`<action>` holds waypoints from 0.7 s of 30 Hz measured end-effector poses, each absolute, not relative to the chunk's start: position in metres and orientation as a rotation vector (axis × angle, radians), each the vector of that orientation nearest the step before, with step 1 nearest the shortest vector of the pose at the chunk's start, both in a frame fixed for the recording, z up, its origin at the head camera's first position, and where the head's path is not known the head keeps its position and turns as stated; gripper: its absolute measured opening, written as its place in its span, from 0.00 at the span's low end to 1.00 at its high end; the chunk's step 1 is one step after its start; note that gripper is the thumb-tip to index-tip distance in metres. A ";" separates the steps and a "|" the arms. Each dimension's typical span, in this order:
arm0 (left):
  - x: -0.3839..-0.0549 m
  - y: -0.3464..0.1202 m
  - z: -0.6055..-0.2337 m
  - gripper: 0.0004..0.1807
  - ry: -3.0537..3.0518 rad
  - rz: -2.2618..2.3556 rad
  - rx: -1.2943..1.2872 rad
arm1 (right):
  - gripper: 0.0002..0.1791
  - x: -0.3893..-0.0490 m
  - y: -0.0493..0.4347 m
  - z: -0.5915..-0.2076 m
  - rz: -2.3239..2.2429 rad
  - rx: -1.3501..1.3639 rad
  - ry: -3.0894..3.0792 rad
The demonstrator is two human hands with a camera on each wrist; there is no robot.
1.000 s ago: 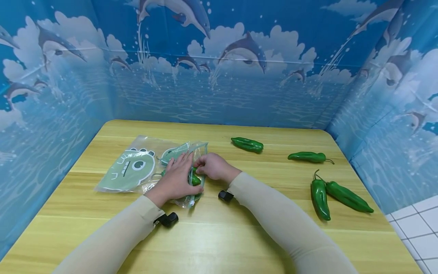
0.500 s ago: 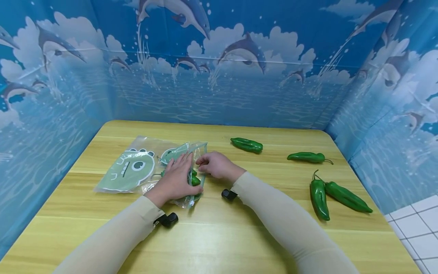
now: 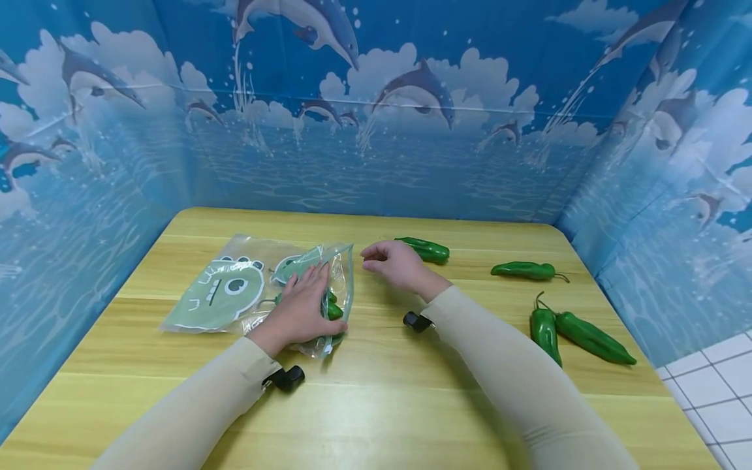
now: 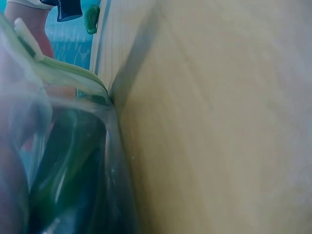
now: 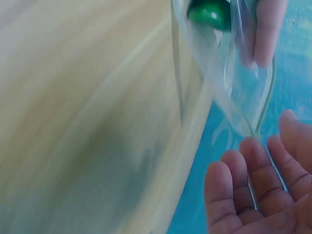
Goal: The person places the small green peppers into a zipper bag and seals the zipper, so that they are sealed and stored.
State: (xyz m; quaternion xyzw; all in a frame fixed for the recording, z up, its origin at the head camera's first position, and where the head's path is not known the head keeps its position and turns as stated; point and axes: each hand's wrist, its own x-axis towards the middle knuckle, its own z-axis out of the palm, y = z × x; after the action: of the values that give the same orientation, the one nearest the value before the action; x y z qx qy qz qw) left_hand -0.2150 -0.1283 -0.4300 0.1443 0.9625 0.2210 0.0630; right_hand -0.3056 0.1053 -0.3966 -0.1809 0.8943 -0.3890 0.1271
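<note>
A clear zip bag (image 3: 258, 245) printed with green cartoon faces lies flat on the left half of the table. Green peppers (image 3: 335, 309) show inside near its mouth, partly covered by my left hand (image 3: 299, 307), whose straight fingers rest on the bag. Through the film in the left wrist view, a dark green pepper (image 4: 68, 170) appears large. My right hand (image 3: 399, 264) hovers to the right of the mouth, holding nothing, its fingers loosely bent. Just behind it lies a loose green pepper (image 3: 431, 251), its left end partly hidden by the hand.
Farther right, another pepper (image 3: 525, 269) lies with its stem toward the right. Two more, a shorter pepper (image 3: 545, 329) and a longer pepper (image 3: 593, 338), lie with stems together; my right sleeve overlaps the shorter one. A dolphin-print curtain (image 3: 376, 170) surrounds the wooden table (image 3: 346, 418).
My right hand has drawn out of the bag's mouth and moved right and back toward the nearest loose pepper. The left hand stays on the bag.
</note>
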 end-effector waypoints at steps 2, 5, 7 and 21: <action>-0.215 -0.128 -0.431 0.73 2.910 0.665 0.437 | 0.21 -0.307 0.112 -0.394 -1.151 -0.508 2.606; -0.215 -0.128 -0.431 0.73 2.910 0.662 0.437 | 0.23 -0.310 0.123 -0.391 -1.177 -0.483 2.616; -0.214 -0.128 -0.431 0.72 2.909 0.662 0.440 | 0.24 -0.312 0.130 -0.390 -1.181 -0.462 2.634; -0.211 -0.126 -0.428 0.72 2.909 0.672 0.437 | 0.32 -0.330 0.177 -0.387 -1.177 -0.425 2.672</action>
State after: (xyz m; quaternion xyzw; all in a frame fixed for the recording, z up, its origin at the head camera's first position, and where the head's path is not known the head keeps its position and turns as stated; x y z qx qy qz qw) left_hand -0.2107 -0.1265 -0.4283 0.1447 0.9622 0.2222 0.0622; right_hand -0.3296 0.1773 -0.3866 -0.1434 0.9015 -0.3972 0.0952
